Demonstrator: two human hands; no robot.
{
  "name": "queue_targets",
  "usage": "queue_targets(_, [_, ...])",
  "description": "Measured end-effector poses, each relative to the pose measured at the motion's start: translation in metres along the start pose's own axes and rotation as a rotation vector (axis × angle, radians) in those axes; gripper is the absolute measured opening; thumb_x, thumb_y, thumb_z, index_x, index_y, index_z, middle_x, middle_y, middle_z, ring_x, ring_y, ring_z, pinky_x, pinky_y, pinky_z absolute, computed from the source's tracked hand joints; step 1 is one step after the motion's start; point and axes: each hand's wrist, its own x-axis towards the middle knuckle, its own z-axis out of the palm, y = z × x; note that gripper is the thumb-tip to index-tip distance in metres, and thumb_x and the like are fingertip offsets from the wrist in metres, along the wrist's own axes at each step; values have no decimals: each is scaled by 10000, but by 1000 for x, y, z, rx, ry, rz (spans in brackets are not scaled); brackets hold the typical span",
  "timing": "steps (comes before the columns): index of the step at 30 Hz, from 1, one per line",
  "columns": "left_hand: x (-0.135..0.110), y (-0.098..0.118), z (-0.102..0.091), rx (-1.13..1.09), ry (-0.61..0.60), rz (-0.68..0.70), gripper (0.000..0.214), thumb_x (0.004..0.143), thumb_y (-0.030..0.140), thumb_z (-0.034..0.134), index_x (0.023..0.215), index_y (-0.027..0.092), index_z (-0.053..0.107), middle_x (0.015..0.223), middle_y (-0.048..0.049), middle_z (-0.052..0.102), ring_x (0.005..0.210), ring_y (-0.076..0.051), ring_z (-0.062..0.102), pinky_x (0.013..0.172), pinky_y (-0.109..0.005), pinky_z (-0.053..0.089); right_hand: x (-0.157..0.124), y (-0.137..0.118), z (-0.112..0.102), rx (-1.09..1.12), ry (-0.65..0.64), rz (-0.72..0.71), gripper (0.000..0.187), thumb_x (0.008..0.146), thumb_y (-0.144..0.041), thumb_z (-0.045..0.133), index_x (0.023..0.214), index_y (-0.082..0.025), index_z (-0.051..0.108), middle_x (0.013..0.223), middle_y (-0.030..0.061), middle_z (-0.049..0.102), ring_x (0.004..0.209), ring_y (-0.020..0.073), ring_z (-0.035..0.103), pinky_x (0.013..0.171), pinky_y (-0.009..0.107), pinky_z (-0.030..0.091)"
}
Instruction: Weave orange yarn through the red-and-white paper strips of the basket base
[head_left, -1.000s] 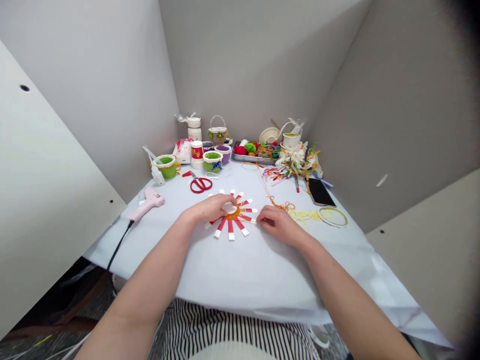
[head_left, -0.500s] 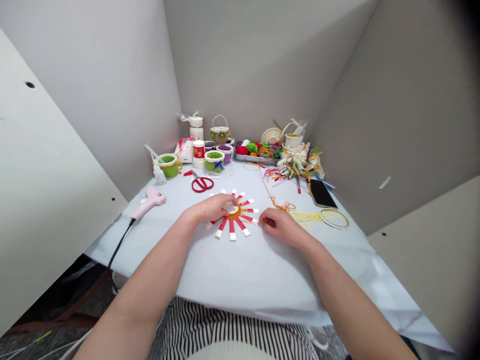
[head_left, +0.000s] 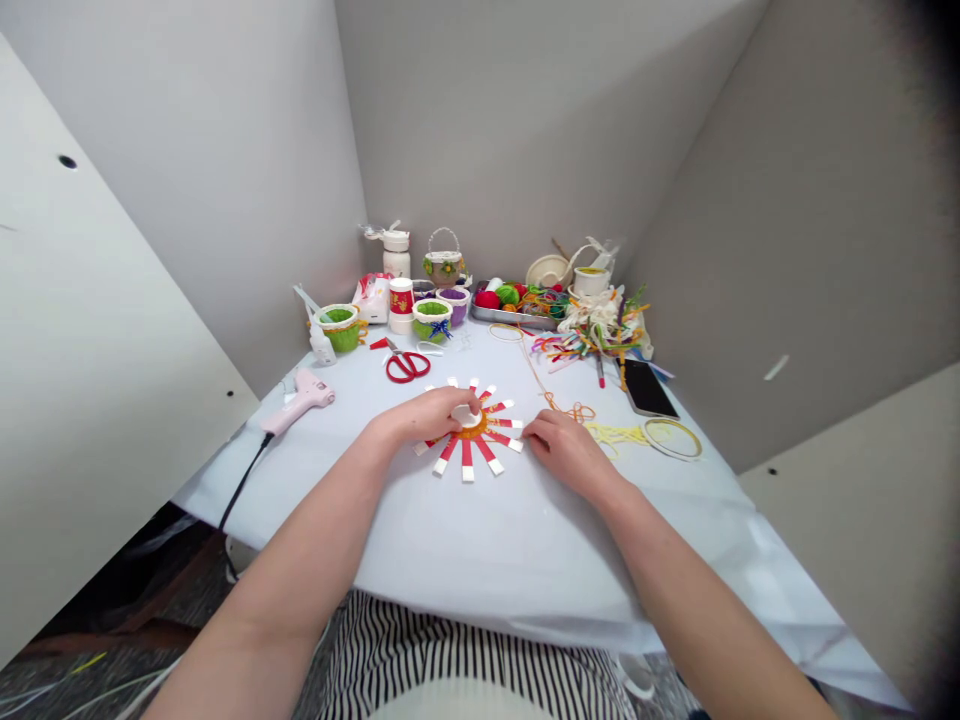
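Our left hand (head_left: 427, 418) presses the light paper sunburst (head_left: 468, 460) at its firm centre; our right hand (head_left: 571, 452) rests open just beside it.

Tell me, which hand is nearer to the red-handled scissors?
Left. The left hand sits just below the red-handled scissors, on the red-and-white strip wheel; the right hand lies farther off, to the scissors' right and lower down.

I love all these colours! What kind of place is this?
It looks like a small craft corner: there's a pink glue gun, red-handled scissors and a metal tray of colourful yarn balls.
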Motion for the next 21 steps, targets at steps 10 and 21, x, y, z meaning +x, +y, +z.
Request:
queue_targets(10, [5,15,8,-51,1,88,361,807,74,499,1114,224,619,1209,-34,664,1107,-211,609,988,-318,466,29,4,27,127,143,289,116,851,-143,580,812,-187,679,817,34,678,771,163,590,715,259,404])
queue_targets(21, [-13,77,-17,-49,46,138,423,841,183,643,1258,209,580,1423,-108,530,1318,-263,495,1111,-408,407,29,0,27,120,121,289,98,867,-154,579,852,-189,670,856,38,672,829,170,588,742,256,395])
